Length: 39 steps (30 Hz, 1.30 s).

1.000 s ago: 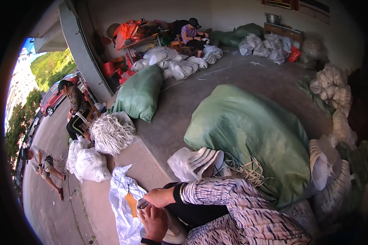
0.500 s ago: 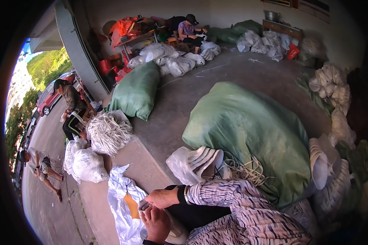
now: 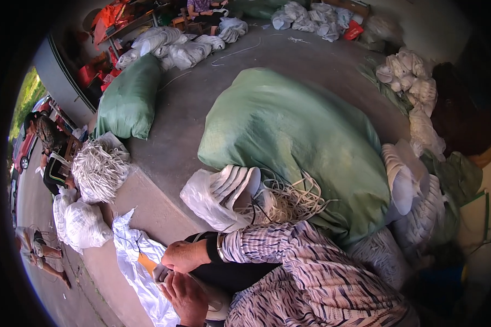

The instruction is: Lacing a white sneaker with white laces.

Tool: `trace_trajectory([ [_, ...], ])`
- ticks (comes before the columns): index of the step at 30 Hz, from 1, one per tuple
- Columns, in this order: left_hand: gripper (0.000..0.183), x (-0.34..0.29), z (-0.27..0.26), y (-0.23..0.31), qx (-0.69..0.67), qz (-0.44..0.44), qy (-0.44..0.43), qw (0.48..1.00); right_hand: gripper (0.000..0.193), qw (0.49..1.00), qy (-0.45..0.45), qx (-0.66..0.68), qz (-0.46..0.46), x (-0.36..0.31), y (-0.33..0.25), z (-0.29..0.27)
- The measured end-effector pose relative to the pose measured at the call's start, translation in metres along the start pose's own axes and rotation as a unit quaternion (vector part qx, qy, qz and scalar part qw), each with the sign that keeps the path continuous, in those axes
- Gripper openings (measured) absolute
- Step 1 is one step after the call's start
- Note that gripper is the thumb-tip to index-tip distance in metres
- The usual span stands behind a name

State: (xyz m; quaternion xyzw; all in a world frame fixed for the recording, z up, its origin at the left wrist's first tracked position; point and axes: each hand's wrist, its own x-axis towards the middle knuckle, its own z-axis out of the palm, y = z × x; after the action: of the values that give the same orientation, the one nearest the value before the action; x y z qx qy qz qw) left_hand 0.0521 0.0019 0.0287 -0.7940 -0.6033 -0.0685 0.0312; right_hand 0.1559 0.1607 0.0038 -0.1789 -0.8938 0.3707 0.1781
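Just left of the hands, a white plastic sack (image 3: pixel 131 256) is lying crumpled. The left hand (image 3: pixel 186 297) and right hand (image 3: pixel 184 255) are pinching a small white piece (image 3: pixel 161 272) between them (too small to name). Behind the right hand, a big green sack (image 3: pixel 300 141) is bulging.

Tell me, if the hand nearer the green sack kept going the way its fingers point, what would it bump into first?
That hand points left and slightly down, so it would probably meet the white plastic bag lying beside it first, by the orange piece on the bag. Depth is hard to judge here.
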Motion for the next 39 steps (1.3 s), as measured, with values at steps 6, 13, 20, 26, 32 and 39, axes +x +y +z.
trace_trajectory([
  [6, 0.053, 0.004, 0.012, 0.002, -0.016, -0.064, -0.006, 0.998, 0.007, 0.984, 0.149, 0.095, 0.025, -0.038, -0.008, -0.009],
  [13, 0.051, -0.038, 0.019, -0.005, -0.061, -0.024, 0.001, 0.998, 0.008, 0.940, 0.092, -0.256, 0.206, -0.123, 0.006, -0.120],
  [20, 0.036, -0.082, 0.032, 0.002, -0.108, -0.008, -0.006, 0.994, 0.006, 0.992, 0.024, 0.125, -0.007, -0.049, -0.030, -0.019],
  [26, 0.032, -0.102, 0.045, 0.005, -0.099, 0.001, 0.004, 0.995, 0.006, 0.996, -0.079, 0.034, 0.001, -0.030, -0.014, 0.040],
  [32, 0.025, -0.103, 0.039, 0.013, -0.207, -0.003, 0.051, 0.977, 0.006, 0.999, -0.036, 0.018, 0.007, -0.035, -0.027, 0.034],
  [39, 0.009, -0.071, 0.000, -0.002, -0.442, -0.333, 0.204, 0.807, 0.007, 0.926, -0.111, 0.307, 0.189, -0.049, -0.022, 0.015],
])
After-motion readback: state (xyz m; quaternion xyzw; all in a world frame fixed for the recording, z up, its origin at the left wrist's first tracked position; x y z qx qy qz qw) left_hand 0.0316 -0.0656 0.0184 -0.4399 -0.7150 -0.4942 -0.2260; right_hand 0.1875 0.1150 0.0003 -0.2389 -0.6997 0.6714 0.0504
